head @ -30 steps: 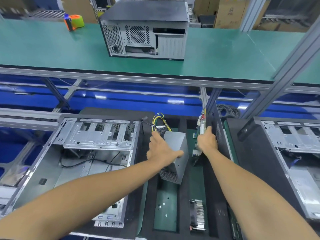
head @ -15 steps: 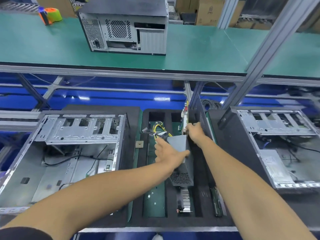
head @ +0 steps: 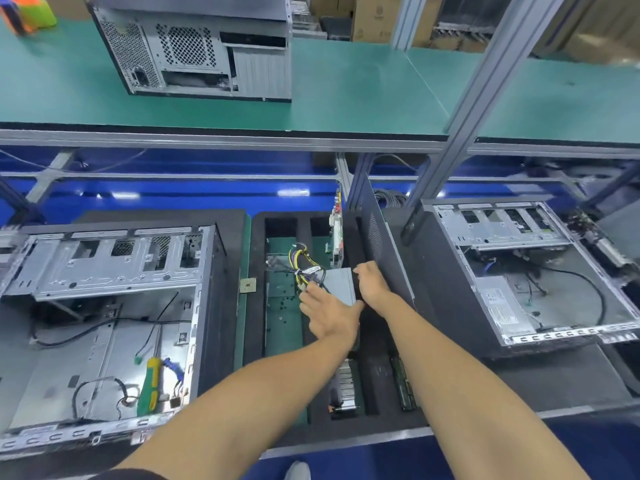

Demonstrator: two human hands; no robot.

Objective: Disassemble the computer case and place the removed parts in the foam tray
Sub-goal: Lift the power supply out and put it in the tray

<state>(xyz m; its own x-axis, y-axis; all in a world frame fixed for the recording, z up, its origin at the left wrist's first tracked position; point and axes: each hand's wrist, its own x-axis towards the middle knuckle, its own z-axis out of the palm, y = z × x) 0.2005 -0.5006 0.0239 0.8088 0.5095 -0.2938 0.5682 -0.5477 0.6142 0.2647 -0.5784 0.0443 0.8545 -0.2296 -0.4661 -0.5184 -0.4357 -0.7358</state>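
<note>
A black foam tray (head: 256,323) lies in the middle of the blue bench. A grey power supply (head: 341,284) with a yellow and black cable bundle (head: 306,266) sits low in one of its slots. My left hand (head: 329,315) grips the power supply from above, fingers by the cables and thumb on its right side. At the box's far right corner my right hand (head: 372,284) curls its fingers over the edge. The open computer case (head: 104,306) lies left of the tray.
In the tray are an upright circuit board (head: 336,230), a dark side panel (head: 374,233), a heatsink (head: 346,379), a memory stick (head: 403,382) and a chip (head: 248,285). A green screwdriver (head: 150,382) lies in the left case. Another open case (head: 536,271) lies right; a closed one (head: 194,46) is on the shelf.
The power supply has gone lower into the tray slot under my left hand. My right hand has left the upright board and come to the power supply's far corner.
</note>
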